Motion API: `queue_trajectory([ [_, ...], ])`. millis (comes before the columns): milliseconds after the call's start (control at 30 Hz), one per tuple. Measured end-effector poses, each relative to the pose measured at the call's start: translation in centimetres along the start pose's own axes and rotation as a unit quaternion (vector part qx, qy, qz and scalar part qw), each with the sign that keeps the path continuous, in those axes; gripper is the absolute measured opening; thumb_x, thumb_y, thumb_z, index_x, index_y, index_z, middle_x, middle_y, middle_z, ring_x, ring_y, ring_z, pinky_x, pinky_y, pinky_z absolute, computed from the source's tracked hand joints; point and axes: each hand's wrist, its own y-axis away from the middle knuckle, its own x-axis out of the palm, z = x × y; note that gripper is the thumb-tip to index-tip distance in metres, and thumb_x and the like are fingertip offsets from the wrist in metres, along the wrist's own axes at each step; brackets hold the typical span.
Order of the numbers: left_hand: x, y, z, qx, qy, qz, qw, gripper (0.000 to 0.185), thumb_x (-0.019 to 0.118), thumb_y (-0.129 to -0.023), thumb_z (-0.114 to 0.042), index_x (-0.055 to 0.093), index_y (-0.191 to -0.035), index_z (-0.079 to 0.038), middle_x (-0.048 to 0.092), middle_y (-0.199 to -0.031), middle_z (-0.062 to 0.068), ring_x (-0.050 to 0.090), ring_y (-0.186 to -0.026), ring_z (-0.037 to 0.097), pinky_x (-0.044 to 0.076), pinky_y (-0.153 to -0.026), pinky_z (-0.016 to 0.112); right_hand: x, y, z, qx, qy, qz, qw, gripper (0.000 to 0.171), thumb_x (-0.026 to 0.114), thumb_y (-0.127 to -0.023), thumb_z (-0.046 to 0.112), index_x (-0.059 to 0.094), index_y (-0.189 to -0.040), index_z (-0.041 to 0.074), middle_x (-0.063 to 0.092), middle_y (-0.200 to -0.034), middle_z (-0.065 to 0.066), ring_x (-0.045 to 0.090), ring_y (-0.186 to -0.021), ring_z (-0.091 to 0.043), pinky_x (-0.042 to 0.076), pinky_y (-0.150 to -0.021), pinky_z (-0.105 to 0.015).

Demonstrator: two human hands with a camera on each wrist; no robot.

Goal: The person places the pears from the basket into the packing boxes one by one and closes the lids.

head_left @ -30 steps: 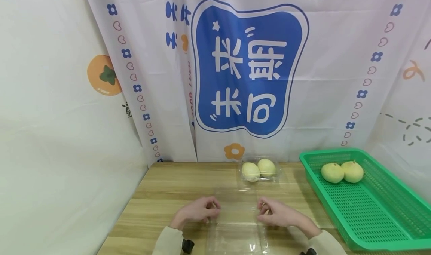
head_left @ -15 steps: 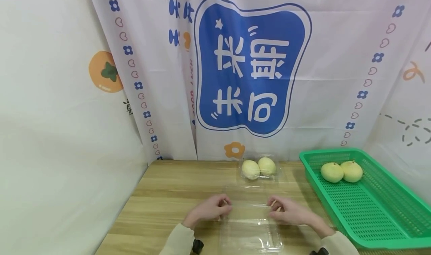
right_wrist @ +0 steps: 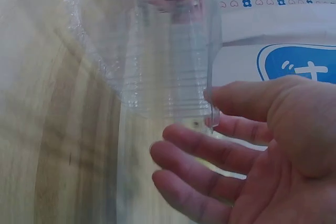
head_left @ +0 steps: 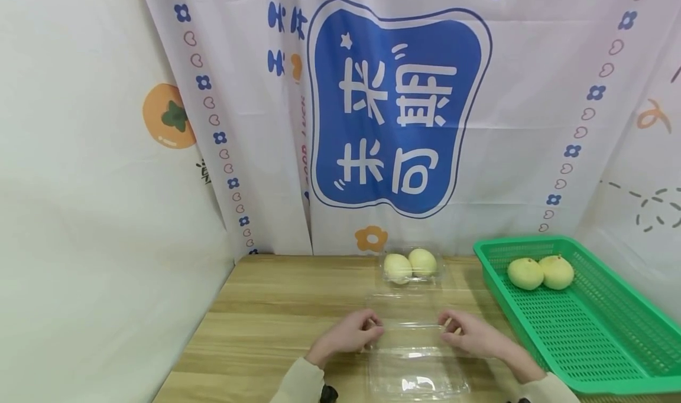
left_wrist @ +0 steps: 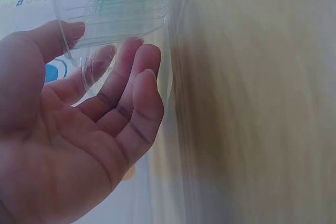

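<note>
At the lower centre of the head view, you hold what looks like an opened clear plastic container [head_left: 418,370] between both hands: your left hand [head_left: 349,333] pinches one side edge and your right hand [head_left: 472,334] the other, remaining fingers loosely bent. You seem to be positioning it; the next move likely calls for keeping both edges level. Its transparent walls blend into the wooden table [head_left: 266,308], so contact is unclear. Both wrist views cut it off at the top.
</note>
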Motion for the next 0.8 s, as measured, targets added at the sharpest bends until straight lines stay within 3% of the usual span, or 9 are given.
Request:
queue_trajectory([
  [200, 0.9, -0.6, -0.4, -0.002, 0.005, -0.005, 1.0, 0.017, 0.059, -0.098, -0.028, 0.061, -0.105, -0.013, 0.065, -0.077, 0.007, 0.051, -0.052, 0.01, 0.046, -0.045, 0.021, -0.5, 0.6, 0.7, 0.018, 0.066, -0.012, 0.998, 0.024, 0.065, -0.093, 0.021, 0.059, -0.109, 0.004, 0.068, -0.093, -0.005, 0.063, -0.083, -0.013, 0.053, -0.065, -0.024],
  [400, 1.6, -1.1, -0.5, -0.006, -0.002, -0.019, 0.9998, 0.018, 0.062, -0.096, -0.03, 0.062, -0.105, -0.014, 0.064, -0.074, 0.002, 0.052, -0.052, 0.009, 0.046, -0.044, 0.02, -1.4, 1.0, 1.9, 0.022, 0.131, -0.003, 0.991, 0.025, 0.062, -0.095, 0.026, 0.062, -0.108, 0.005, 0.068, -0.091, 0.0, 0.062, -0.081, -0.013, 0.052, -0.066, -0.027],
  [633, 2.3, -1.4, -0.8, 0.002, -0.039, -0.056, 0.9977, 0.018, 0.064, -0.095, -0.027, 0.062, -0.104, -0.012, 0.057, -0.067, -0.007, 0.05, -0.05, 0.004, 0.044, -0.042, 0.019, -2.5, 1.0, 3.0, 0.052, 0.156, 0.008, 0.986, 0.028, 0.061, -0.096, 0.033, 0.063, -0.109, 0.009, 0.069, -0.093, -0.001, 0.064, -0.082, -0.015, 0.052, -0.065, -0.029],
  [800, 2.7, -1.4, -1.0, 0.016, -0.063, -0.078, 0.9949, 0.019, 0.065, -0.094, -0.027, 0.062, -0.104, -0.011, 0.054, -0.067, -0.01, 0.048, -0.049, 0.002, 0.044, -0.043, 0.02, -3.3, 0.9, 3.6, 0.046, 0.168, 0.013, 0.985, 0.029, 0.059, -0.097, 0.037, 0.062, -0.109, 0.011, 0.07, -0.093, -0.001, 0.064, -0.079, -0.012, 0.051, -0.063, -0.028],
])
